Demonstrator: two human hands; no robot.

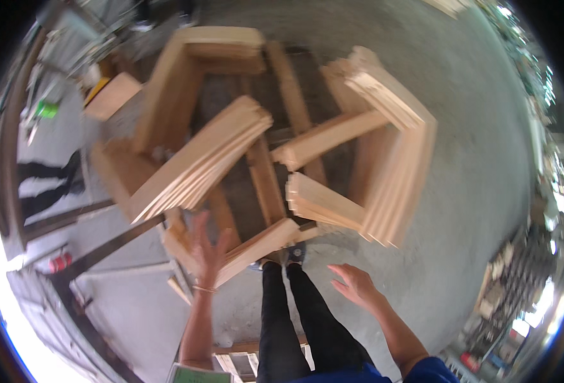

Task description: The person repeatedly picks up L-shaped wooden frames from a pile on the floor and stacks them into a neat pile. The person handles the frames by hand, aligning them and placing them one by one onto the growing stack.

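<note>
Stacks of pale wooden boards lie at different angles in a rough ring on a wooden pallet point(263, 179). My left hand point(208, 252), slightly blurred, has its fingers spread over the near left boards; whether it touches them I cannot tell. Just beyond it, a fanned stack of boards point(205, 159) slants up to the right. A short near stack point(256, 249) lies to the right of that hand. My right hand point(355, 284) hangs free over the floor, fingers apart and holding nothing. Nearest to it is the right-hand stack of long boards point(400, 185).
A dark metal frame point(77, 268) runs along the left. Beyond it are another person's legs point(49, 185). A cardboard box point(113, 96) stands at the far left. Piled dark goods point(518, 274) line the right side. My shoes point(295, 254) are close against the pallet's near edge.
</note>
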